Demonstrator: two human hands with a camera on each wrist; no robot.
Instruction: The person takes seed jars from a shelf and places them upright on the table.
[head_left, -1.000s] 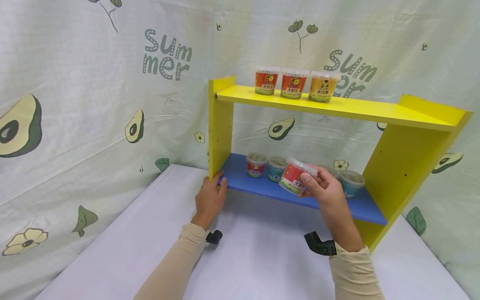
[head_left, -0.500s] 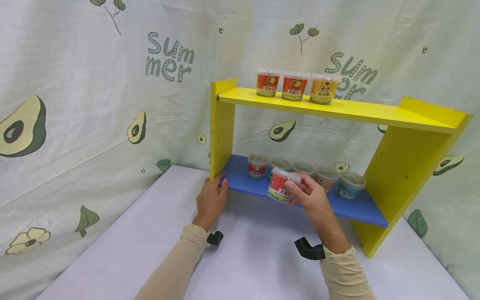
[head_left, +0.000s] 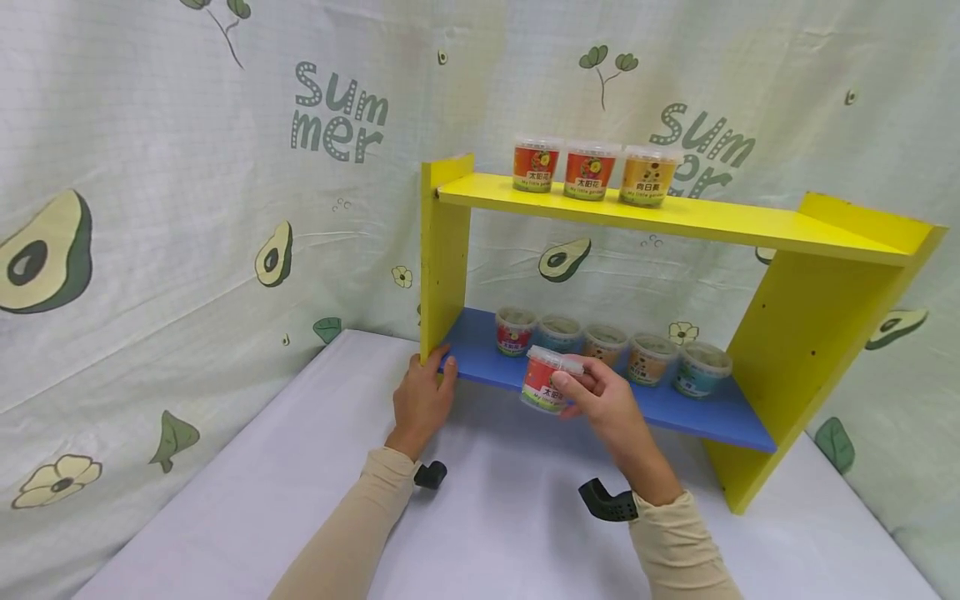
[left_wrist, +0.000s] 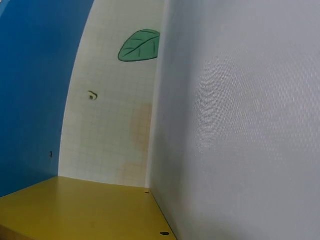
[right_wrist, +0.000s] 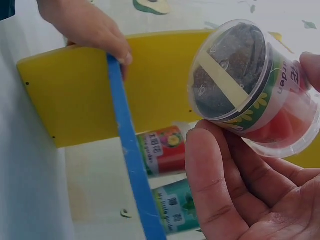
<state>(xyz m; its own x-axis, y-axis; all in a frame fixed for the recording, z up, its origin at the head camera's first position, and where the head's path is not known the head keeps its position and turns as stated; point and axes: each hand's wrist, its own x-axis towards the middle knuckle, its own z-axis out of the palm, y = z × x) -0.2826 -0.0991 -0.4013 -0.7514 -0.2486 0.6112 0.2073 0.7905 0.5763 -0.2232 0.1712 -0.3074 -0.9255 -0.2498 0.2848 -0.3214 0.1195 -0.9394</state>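
My right hand pinches a small clear plastic cup with a red label and a lid, slightly tilted, in front of the blue lower board. In the right wrist view the base of this cup faces the camera, showing dark contents and a pale strip. With thumb and fingers, my left hand grips the lower left corner of the shelf, where the blue board meets the yellow side panel. The left wrist view shows the underside of the shelf, without the hand.
On the blue board stand a red-labelled cup, a blue one, two orange ones and a teal one. Several cups line the yellow top board. The shelf stands on a white table before a printed curtain.
My right hand has carried the red-labelled cup left and toward me, uncovering the cups behind it on the blue board. The left hand has kept its place on the shelf.
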